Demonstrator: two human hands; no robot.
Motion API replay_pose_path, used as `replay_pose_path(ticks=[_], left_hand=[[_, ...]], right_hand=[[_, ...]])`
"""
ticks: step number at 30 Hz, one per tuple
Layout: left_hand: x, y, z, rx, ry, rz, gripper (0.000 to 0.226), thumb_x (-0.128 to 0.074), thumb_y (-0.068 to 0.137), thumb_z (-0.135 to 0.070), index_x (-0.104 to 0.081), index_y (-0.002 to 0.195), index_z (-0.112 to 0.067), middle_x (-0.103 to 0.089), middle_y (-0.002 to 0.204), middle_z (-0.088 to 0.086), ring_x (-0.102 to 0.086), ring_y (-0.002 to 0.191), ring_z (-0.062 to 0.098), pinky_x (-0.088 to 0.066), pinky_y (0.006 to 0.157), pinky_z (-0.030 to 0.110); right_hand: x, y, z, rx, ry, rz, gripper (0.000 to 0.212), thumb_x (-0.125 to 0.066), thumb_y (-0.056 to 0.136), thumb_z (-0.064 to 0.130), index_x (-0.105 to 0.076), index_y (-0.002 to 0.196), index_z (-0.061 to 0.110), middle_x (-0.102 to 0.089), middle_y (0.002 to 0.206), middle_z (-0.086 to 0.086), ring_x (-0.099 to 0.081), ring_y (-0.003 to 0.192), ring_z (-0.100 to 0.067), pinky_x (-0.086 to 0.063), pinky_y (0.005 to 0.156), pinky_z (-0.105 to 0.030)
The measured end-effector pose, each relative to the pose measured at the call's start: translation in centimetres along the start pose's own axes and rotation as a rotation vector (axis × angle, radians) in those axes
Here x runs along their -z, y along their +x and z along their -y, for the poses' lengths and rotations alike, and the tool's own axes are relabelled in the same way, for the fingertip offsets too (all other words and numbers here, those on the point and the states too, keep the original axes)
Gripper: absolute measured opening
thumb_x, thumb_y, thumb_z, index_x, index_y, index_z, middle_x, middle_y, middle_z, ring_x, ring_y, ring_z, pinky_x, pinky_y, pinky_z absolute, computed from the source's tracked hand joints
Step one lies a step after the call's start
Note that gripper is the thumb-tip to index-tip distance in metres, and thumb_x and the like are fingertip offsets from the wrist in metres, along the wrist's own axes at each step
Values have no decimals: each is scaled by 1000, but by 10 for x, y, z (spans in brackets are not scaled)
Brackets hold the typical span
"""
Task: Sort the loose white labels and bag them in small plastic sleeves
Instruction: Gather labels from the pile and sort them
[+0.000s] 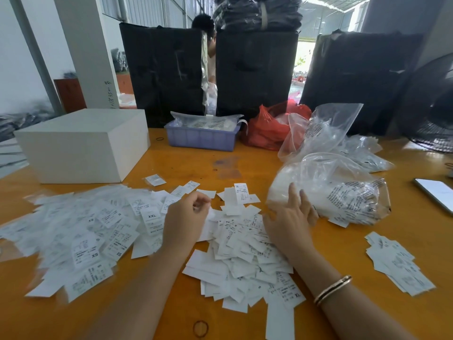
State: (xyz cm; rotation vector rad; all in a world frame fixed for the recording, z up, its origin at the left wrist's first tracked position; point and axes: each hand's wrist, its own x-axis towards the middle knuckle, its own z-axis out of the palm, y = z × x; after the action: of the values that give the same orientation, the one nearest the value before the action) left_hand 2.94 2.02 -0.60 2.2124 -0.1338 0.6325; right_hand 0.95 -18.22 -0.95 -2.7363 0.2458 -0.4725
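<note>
- One glossy orange worktop [191, 163] carries everything; its surface is smooth, with a few dark ring marks.
- Loose white labels [240, 244]: too many to count, small flat paper rectangles with black size print (XS, S, XL, XXL), heaped at the centre under both hands.
- A second spread of bagged labels [81, 229] lies to the left, shiny in thin clear sleeves; a third, smaller stack of labels [397, 263] sits well apart on the right.
- Left hand [186, 217]: grip clenched, fingers curled and pinching a white label at its fingertips above the central heap.
- Right hand [291, 217]: grip released, fingers straight, laid against a crinkled clear plastic bag [343, 192] bulging with white contents and printed in black. Two thin bangles [332, 289] circle that wrist.
- One white box [83, 143], matte and square-edged, stands rear left.
- One lilac plastic tray [202, 139], ribbed, holds clear packets.
- One red plastic bag [267, 128], crumpled, beside the tray.
- One phone [435, 192] lies flat at the right edge.
</note>
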Motion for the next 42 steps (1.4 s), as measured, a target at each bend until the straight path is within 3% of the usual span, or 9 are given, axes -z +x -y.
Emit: replay_pose_path(ticks=[3,10,19,22,26,29,32,37,42], left_hand=[[5,3,5,5,183,-50,9,-63,90,-21,-68,97,-20,-72,97,-2,-63,81,10,-51,67,22],[12,5,17,64,493,-53,14,-59,92,-30,-66,104,-28,-68,107,-2,-57,98,15,-39,78,29],[6,3,5,-213,440,-99,20,-55,92,-33,-69,101,-22,-64,111,0,-52,105,21,-36,85,34],[1,-4,-4,-426,272,143,17,-55,93,-34,-68,100,-25,-65,105,-8,-53,103,16,-33,86,31],[-11,-11,-8,-419,210,465,26,-49,91,-48,-61,111,-36,-57,117,-17,-44,113,4,-31,99,30],[-11,-14,-7,-457,163,499,33,-48,91,-52,-60,118,-35,-54,122,-19,-41,114,1,-27,96,24],[-11,-13,-7,-463,175,520,34,-48,94,-48,-60,121,-31,-55,125,-16,-42,117,2,-26,95,22],[-12,-14,-6,-404,154,584,35,-46,94,-48,-59,122,-31,-55,126,-16,-41,119,2,-33,99,26],[-10,-14,-8,-402,174,610,41,-38,94,-56,-58,122,-34,-55,126,-17,-40,118,0,-36,98,30]], right_hand=[[-2,4,-3,-58,-82,146,40,-39,94,44,-55,127,27,1,160,-3,12,144,-30,7,112,-54],[-4,2,3,15,-172,158,44,-29,96,35,-52,128,15,-40,144,0,-36,130,-18,-13,110,-45],[-2,-14,28,436,230,249,43,-37,100,35,-41,142,26,-30,152,10,-35,133,-12,-22,111,-31],[15,-16,29,548,424,-23,30,-42,98,24,-64,118,18,-60,124,4,-57,105,-11,-47,94,-32],[41,-1,12,391,333,-524,22,-44,88,18,-66,90,14,-63,95,3,-55,94,-15,-29,90,-25],[46,10,-10,103,45,-189,17,-50,88,25,-63,99,25,-60,110,7,-51,110,-17,-16,110,-38],[37,8,-15,82,-137,228,29,-39,92,36,-60,112,34,-59,120,8,-51,109,-16,-25,105,-42],[23,12,-1,106,-357,248,38,-22,99,39,-53,117,29,-54,122,2,-41,117,-24,-31,83,-42],[17,27,20,75,-461,296,41,-21,97,21,-49,126,20,-54,121,-9,-44,114,-33,-39,85,-43]])
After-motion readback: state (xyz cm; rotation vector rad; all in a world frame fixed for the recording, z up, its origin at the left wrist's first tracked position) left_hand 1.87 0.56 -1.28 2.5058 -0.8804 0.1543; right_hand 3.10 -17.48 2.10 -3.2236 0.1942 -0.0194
